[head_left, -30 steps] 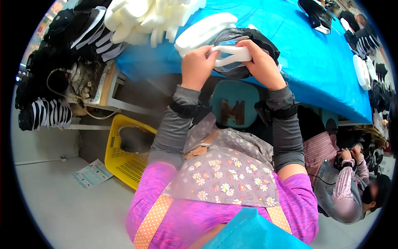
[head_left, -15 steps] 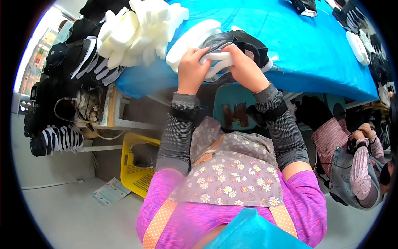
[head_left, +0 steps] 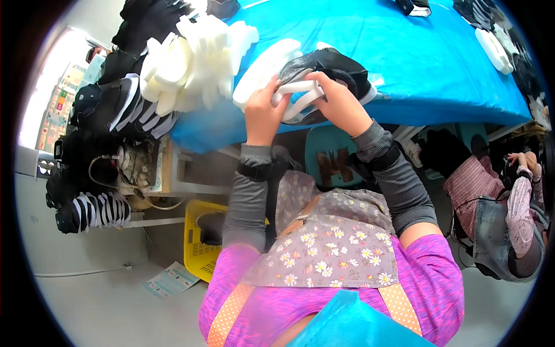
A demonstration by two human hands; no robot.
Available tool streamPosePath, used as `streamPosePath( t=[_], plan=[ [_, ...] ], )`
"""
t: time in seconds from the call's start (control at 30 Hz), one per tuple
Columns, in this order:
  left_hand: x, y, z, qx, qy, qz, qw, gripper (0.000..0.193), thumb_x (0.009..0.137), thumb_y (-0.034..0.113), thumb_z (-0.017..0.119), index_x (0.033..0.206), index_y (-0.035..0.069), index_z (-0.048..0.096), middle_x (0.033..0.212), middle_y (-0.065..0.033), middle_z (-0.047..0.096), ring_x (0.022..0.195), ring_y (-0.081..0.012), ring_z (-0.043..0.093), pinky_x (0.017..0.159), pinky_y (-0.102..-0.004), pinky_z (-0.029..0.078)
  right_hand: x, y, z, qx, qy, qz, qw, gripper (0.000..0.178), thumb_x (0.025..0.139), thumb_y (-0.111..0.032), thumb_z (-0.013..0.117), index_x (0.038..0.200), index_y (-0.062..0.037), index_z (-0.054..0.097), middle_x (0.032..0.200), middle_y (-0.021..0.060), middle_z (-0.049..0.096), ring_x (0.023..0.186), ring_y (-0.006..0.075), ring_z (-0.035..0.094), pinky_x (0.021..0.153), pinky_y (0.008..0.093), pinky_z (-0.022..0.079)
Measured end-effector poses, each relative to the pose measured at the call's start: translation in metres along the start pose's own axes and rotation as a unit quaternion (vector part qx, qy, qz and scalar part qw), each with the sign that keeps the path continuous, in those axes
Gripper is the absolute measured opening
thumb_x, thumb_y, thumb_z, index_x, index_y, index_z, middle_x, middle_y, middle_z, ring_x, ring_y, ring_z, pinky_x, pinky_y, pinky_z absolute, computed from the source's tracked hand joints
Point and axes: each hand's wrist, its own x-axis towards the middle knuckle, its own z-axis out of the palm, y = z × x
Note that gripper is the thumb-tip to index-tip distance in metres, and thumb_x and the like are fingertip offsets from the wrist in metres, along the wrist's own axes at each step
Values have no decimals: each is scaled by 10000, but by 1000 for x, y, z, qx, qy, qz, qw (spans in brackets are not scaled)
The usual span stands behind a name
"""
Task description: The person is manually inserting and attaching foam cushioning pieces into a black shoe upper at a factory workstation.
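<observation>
Both of my hands hold a white band (head_left: 296, 87) bent into a loop at the near edge of the table. My left hand (head_left: 262, 115) pinches its left end between thumb and fingers. On the other side, my right hand (head_left: 342, 107) grips it with the thumb and forefinger near its right end. Right behind and partly under the band lies a dark fabric piece (head_left: 341, 65) with a black and grey surface, like a shoe upper; its lower part is hidden by my hands. Just left of it rests a white foam sole-shaped piece (head_left: 267, 63).
A blue-covered table (head_left: 422, 63) spans the front. White foam pieces (head_left: 193, 66) are heaped at its left, beside stacked black shoes with white soles (head_left: 124, 104). Below stand a yellow basket (head_left: 199, 260) and a teal stool (head_left: 329, 147). Another person (head_left: 491, 202) sits at right.
My view has shifted slightly, so the scene sits a little differently. The band now shows more of its loop between my hands; both hands still hold it.
</observation>
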Motion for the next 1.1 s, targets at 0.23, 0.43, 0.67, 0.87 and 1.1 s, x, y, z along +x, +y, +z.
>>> streamPosePath(
  t=[0.23,0.43,0.67,0.87,1.1],
  plan=[
    [2,11,-7,-92,-11,-110,990,727,833,115,726,1497,130,430,1114,-118,741,711,-171,664,645,-303,529,-1,15,4,-16,37,14,999,394,850,-6,646,1206,-34,479,1043,268,661,989,439,651,808,475,528],
    [14,15,-4,-42,4,-35,998,593,815,83,720,1383,84,550,1096,-133,721,883,-297,676,806,-395,540,2,22,10,-37,60,-16,997,418,847,-37,670,1215,-26,473,1017,264,664,960,446,651,794,504,516],
    [21,13,3,-19,-1,87,996,474,806,67,763,1269,96,666,1076,-138,716,1005,-290,686,829,-376,537,0,20,11,-24,32,55,998,435,860,-53,717,1216,-8,473,1130,246,673,1102,399,642,901,424,521],
    [21,5,8,-37,24,87,995,366,803,32,721,1163,101,723,999,-114,732,860,-284,705,735,-373,556,2,22,12,-31,38,61,997,436,861,-46,704,1231,-16,475,1133,230,675,1117,391,634,920,425,510],
    [47,23,-2,27,-17,135,990,479,749,98,769,1220,132,685,1113,-52,678,967,-281,647,799,-381,526,3,33,13,-11,57,27,998,443,824,7,601,1242,-3,452,1140,265,658,1072,446,620,921,489,490]
  ],
)
